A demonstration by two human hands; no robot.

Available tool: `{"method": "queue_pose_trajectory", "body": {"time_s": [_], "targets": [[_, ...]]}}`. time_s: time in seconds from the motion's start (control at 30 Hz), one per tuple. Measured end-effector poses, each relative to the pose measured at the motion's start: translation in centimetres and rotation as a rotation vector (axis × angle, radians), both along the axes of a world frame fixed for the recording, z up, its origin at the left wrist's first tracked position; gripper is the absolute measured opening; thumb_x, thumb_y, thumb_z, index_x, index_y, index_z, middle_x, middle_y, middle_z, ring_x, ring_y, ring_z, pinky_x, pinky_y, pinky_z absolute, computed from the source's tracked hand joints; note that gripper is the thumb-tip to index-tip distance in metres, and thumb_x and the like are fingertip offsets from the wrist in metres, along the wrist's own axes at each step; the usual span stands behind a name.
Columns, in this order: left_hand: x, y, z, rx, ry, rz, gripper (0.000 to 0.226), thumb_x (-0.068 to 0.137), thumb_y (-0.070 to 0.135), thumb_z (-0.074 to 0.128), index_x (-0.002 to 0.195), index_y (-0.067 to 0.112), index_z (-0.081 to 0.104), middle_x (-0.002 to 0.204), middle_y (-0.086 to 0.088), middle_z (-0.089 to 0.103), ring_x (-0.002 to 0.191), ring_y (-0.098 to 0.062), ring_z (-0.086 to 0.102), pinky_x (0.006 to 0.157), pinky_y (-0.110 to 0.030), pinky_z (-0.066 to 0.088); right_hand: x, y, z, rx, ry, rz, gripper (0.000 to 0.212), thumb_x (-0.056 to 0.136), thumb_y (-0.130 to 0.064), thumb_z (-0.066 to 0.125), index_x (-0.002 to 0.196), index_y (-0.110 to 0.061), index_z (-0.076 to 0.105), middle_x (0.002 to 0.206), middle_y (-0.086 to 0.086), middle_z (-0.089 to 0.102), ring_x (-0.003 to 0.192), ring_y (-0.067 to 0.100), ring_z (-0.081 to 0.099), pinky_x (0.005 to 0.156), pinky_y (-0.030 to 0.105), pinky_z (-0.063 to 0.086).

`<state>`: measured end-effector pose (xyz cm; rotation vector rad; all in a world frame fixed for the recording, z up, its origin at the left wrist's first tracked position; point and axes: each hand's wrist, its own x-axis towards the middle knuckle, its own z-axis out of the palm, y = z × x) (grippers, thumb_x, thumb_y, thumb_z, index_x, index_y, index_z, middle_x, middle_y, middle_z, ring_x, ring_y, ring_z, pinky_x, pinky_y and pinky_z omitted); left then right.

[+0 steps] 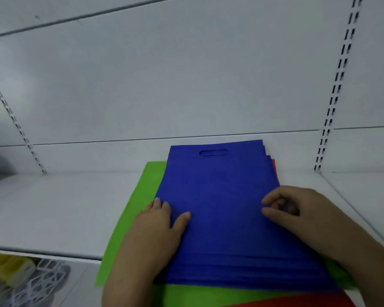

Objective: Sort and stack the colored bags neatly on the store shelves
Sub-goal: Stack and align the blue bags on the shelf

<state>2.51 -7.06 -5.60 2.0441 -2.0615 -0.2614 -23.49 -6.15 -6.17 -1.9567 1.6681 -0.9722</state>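
We see the blue bags (222,209) between both hands: left hand (157,227) flat at 9 o'clock, right hand (302,216) pinching their 3 o'clock edge. Green bags (140,196) and red bags (273,162) lie beneath, on the shelf (64,209).

A white back panel (186,85) carries slotted uprights at left (16,122) and right (339,85), while below the shelf edge at lower left sit blurred yellow items (7,269) beside a white lattice-patterned object (38,286).
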Motion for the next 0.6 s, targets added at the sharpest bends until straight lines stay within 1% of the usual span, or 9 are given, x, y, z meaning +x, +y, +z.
{"method": "queue_pose_trajectory", "body": {"time_s": [0.03,0.07,0.17,0.27,0.33,0.4,0.43,0.53,0.6], "targets": [[0.0,0.1,-0.2,-0.01,-0.018,-0.016,0.041,0.094,0.054,0.034,0.092,0.015,0.045,0.135,-0.011,0.046,0.127,-0.024,0.04,0.104,-0.035,0.032,-0.2,0.4,0.1,-0.01,-0.038,-0.05,0.003,0.082,-0.035,0.068,0.081,-0.036,0.065,0.082,-0.024,0.064,0.069,-0.001,0.058,0.058,0.016,0.04],[-0.1,0.3,-0.3,-0.018,-0.03,-0.033,0.041,0.094,0.054,0.034,0.09,0.015,0.045,0.132,-0.012,0.048,0.125,-0.026,0.041,0.103,-0.035,0.033,-0.5,0.8,0.2,-0.008,-0.071,-0.098,0.004,0.084,-0.032,0.066,0.08,-0.034,0.066,0.077,-0.017,0.066,0.068,0.002,0.059,0.058,0.019,0.04],[-0.7,1.4,-0.7,-0.051,-0.049,-0.076,0.05,0.094,0.055,0.032,0.101,0.008,0.05,0.131,-0.014,0.048,0.128,-0.026,0.039,0.106,-0.037,0.031,-1.6,1.6,0.2,0.043,-0.106,-0.243,0.01,0.089,-0.03,0.062,0.08,-0.028,0.065,0.072,-0.006,0.066,0.067,0.013,0.061,0.056,0.027,0.043],[-1.3,2.6,-1.1,-0.1,-0.092,-0.097,0.054,0.094,0.056,0.028,0.109,0.01,0.051,0.138,-0.013,0.046,0.131,-0.025,0.037,0.109,-0.035,0.028,-2.6,1.9,0.0,0.154,-0.09,-0.337,0.018,0.089,-0.04,0.058,0.086,-0.023,0.063,0.077,-0.001,0.066,0.068,0.018,0.062,0.059,0.033,0.05],[-1.5,3.3,-1.0,-0.129,-0.091,-0.115,0.058,0.094,0.058,0.027,0.119,0.012,0.05,0.145,-0.011,0.041,0.136,-0.022,0.033,0.112,-0.033,0.026,-2.5,2.2,0.1,0.232,-0.09,-0.311,0.027,0.089,-0.046,0.055,0.089,-0.021,0.064,0.082,-0.001,0.066,0.072,0.016,0.062,0.058,0.029,0.047],[-1.6,4.0,-0.6,-0.156,-0.062,-0.132,0.06,0.094,0.059,0.027,0.13,0.015,0.045,0.15,-0.007,0.035,0.139,-0.018,0.029,0.113,-0.029,0.023,-2.3,2.4,0.4,0.271,-0.137,-0.254,0.034,0.09,-0.046,0.054,0.085,-0.015,0.068,0.083,0.002,0.068,0.075,0.018,0.064,0.057,0.027,0.045],[-1.6,4.3,-0.3,-0.175,-0.041,-0.136,0.059,0.094,0.059,0.028,0.134,0.017,0.043,0.15,-0.004,0.036,0.138,-0.016,0.031,0.111,-0.027,0.024,-2.3,2.4,0.5,0.268,-0.158,-0.238,0.036,0.09,-0.044,0.054,0.083,-0.012,0.07,0.083,0.004,0.069,0.076,0.02,0.065,0.057,0.028,0.046],[-1.2,4.8,0.5,-0.223,0.037,-0.117,0.054,0.094,0.057,0.033,0.13,0.019,0.046,0.136,0.001,0.052,0.125,-0.015,0.045,0.1,-0.027,0.034,-2.3,2.5,1.0,0.254,-0.214,-0.218,0.031,0.09,-0.037,0.059,0.079,-0.01,0.07,0.073,0.003,0.071,0.066,0.018,0.067,0.047,0.023,0.043],[-0.8,4.5,0.9,-0.228,0.105,-0.075,0.053,0.094,0.055,0.036,0.128,0.017,0.048,0.133,0.0,0.054,0.123,-0.016,0.047,0.096,-0.027,0.035,-2.3,2.3,1.1,0.275,-0.276,-0.188,0.027,0.09,-0.032,0.061,0.078,-0.01,0.069,0.066,0.0,0.071,0.054,0.012,0.066,0.039,0.018,0.04]]}}
